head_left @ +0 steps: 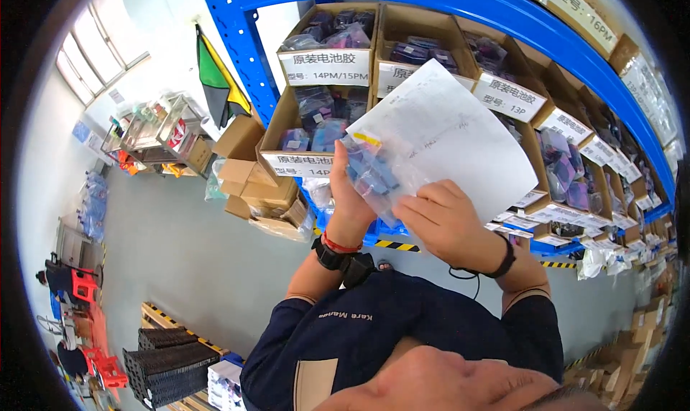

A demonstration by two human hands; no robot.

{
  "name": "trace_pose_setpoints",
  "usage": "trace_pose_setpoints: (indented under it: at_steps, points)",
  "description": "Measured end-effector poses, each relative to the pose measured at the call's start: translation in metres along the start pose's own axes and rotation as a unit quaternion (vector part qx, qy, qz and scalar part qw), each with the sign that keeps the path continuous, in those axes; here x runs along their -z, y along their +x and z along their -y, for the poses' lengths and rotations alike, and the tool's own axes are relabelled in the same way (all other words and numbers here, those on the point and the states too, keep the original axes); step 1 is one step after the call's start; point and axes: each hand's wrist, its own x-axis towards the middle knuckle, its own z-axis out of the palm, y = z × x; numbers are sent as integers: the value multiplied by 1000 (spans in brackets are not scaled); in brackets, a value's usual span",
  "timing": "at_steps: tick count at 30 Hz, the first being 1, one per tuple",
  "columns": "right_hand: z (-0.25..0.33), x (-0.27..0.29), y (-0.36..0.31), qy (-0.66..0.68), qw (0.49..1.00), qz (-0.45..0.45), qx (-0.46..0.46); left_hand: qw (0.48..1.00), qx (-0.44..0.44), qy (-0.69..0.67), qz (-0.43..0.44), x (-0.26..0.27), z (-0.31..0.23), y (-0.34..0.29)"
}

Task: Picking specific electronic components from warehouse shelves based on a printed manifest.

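Your left grip (351, 195) and right grip (444, 220) are holding a clear plastic bag with blue contents (374, 175), overlapping a white paper sheet (471, 141).

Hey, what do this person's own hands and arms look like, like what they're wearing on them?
Both the left hand and right hand are ungloved. The left wrist has a red cord and a black strap with a dark, blocky piece. The right wrist has a black band, with a thin black cable beside it. The dark navy sleeves are short, with light-edged cuffs.
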Motion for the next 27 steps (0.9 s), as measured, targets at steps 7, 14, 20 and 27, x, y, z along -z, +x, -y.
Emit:
trace_pose_setpoints:
  at_steps: [7, 14, 20, 27]
  points:
    - [12, -6, -15, -95, 993, -61, -26, 999, -20, -45, -5, 0, 7, -2]
    - [10, -12, -12, -135, 981, -85, -110, 998, -8, -45, -46, 0, 9, -4]
    - [11, -9, -10, -66, 982, -87, -155, 998, -32, -46, -30, -4, 11, -9]
    - [3, -25, -9, -100, 989, -84, -70, 998, -35, -54, -28, -10, 10, -10]
